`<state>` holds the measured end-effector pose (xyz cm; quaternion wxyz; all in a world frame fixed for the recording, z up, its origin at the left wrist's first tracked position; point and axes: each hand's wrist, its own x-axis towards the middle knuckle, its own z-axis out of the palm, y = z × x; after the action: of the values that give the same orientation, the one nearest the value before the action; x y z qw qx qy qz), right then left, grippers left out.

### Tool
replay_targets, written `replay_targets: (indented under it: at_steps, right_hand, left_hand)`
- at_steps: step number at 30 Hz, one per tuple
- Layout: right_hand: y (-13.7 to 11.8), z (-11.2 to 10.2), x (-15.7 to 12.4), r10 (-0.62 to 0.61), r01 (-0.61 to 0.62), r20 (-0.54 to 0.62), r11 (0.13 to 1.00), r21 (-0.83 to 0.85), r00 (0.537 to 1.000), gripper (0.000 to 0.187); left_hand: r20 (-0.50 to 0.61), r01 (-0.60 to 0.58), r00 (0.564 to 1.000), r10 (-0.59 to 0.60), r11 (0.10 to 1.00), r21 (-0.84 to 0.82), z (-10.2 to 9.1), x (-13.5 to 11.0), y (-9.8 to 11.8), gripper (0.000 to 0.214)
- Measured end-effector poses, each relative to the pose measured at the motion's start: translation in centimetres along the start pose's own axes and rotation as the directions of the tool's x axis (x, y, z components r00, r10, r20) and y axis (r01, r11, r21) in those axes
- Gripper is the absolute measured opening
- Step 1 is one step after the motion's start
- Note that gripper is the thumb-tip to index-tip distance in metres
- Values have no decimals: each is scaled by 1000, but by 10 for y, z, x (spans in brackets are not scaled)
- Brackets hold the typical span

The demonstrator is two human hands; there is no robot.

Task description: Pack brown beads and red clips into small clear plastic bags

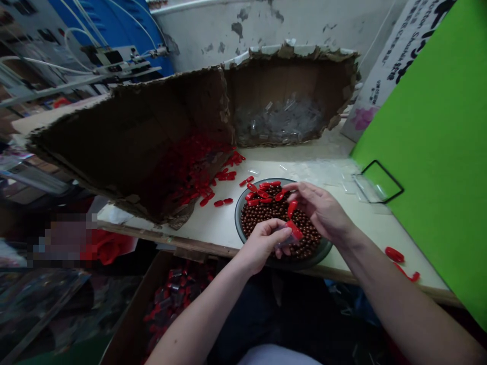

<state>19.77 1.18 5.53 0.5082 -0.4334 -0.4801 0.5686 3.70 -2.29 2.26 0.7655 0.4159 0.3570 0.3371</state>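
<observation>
My left hand (268,238) is closed around a small clear plastic case with a red cap (294,229) on its upper end. Just right of it and slightly higher, my right hand (319,208) is curled, with a loose red cap (292,208) held at its fingers. Both hands are over a round grey basin (238,223) filled with shiny brown beads (258,217). More red caps (263,193) lie on the beads along the far side of the basin, close to my right fingertips.
A torn cardboard box (125,132) spills red caps onto the white table (213,223). Behind, another cardboard bin (258,76) contains clear plastic cases (289,119). A green panel (429,152) stands at right. Below the table edge, a box holds red-capped cases (175,289).
</observation>
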Motion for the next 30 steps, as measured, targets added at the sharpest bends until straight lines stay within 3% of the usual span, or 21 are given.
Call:
replay_targets:
  at_steps: [3, 12, 15, 21, 24, 26, 27, 28, 29, 30]
  right_hand:
    - [5, -2, -6, -20, 18, -36, 998, -68, 999, 34]
    - [25, 2, -10, -102, 171, 176, 885, -432, 979, 41]
    - [27, 1, -19, -111, 180, 187, 895, -409, 976, 43]
    - [33, 4, -18, -42, 82, 141, 955, -286, 989, 50]
    - [34, -16, 2, -83, 88, 30, 968, -237, 996, 56]
    - [37, -49, 21, -155, 101, -150, 943, -317, 976, 60]
    - [40, -70, 33, -191, 78, -243, 909, -410, 951, 63]
    - [43, -93, 45, -236, 12, -333, 831, -556, 913, 63]
    - [47, -117, 58, -270, -93, -385, 703, -706, 883, 62]
    - [51, -139, 71, -279, -147, -410, 644, -751, 868, 58]
  left_hand:
    - [1, 5, 1000, -5, 1000, -23, -2, 0, 1, 35]
    - [50, 28, 998, -32, 997, 71, 12, -6, 8, 33]
    - [31, 34, 999, -36, 997, 65, 15, -10, 7, 31]
    - [60, 38, 997, -43, 996, 84, 14, -4, 4, 32]
    - [-85, -3, 996, 18, 987, 163, 1, -8, 12, 31]
    - [-273, -65, 952, 139, 963, 263, -22, -21, 17, 30]
    - [-372, -107, 899, 232, 939, 326, -39, -31, 18, 29]
    - [-468, -128, 824, 319, 910, 395, -59, -42, 17, 28]
    - [-574, -120, 720, 389, 885, 449, -82, -55, 13, 29]
    - [-668, -88, 603, 436, 868, 488, -106, -69, 8, 31]
